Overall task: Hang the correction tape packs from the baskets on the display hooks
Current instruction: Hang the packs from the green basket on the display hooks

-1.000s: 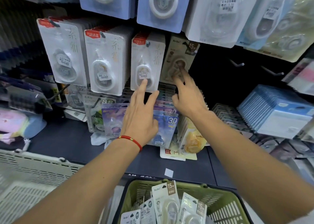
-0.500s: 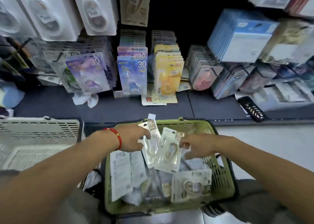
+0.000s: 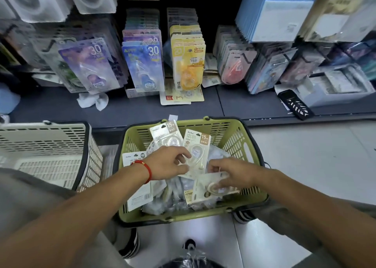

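Two correction tape packs marked 15M are sticking up out of the green basket, and the left hand is pinching them near their lower ends, thumb and fingers curled round the clear blisters. The right hand is reaching just beside it, fingers curling onto another pack lying flat on the pile. A red bracelet is sitting on the left wrist. A white basket is standing left of the green one, both in front of the dark shelf, with rows of hanging packs behind.
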Action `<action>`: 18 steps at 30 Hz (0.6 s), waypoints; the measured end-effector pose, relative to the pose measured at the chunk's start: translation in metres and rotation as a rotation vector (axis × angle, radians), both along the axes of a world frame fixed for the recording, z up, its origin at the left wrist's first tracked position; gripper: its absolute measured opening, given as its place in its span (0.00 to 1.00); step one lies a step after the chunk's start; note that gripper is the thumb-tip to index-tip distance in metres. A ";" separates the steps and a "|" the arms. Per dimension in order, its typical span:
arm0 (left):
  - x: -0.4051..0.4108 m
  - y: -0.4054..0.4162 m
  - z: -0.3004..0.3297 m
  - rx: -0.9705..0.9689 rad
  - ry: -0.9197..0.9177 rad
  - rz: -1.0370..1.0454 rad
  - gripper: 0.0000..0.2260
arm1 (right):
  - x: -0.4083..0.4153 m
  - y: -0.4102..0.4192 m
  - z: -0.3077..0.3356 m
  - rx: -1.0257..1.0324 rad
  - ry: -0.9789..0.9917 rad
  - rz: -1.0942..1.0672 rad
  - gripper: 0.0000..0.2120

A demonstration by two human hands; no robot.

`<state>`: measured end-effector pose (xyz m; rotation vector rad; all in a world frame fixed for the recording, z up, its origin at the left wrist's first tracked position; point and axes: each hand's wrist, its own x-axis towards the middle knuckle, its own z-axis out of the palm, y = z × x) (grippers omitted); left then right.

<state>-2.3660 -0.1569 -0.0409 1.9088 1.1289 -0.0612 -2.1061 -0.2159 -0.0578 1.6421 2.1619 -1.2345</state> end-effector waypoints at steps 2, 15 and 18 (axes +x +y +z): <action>0.004 -0.003 0.003 -0.148 -0.095 0.035 0.20 | -0.009 0.009 0.015 0.043 0.114 -0.026 0.15; -0.055 0.009 0.005 -0.233 -0.315 0.801 0.13 | -0.056 0.047 -0.049 0.126 -0.200 -0.775 0.36; -0.067 0.007 0.000 -0.325 -0.439 0.920 0.15 | -0.075 0.040 -0.066 0.078 -0.212 -0.808 0.45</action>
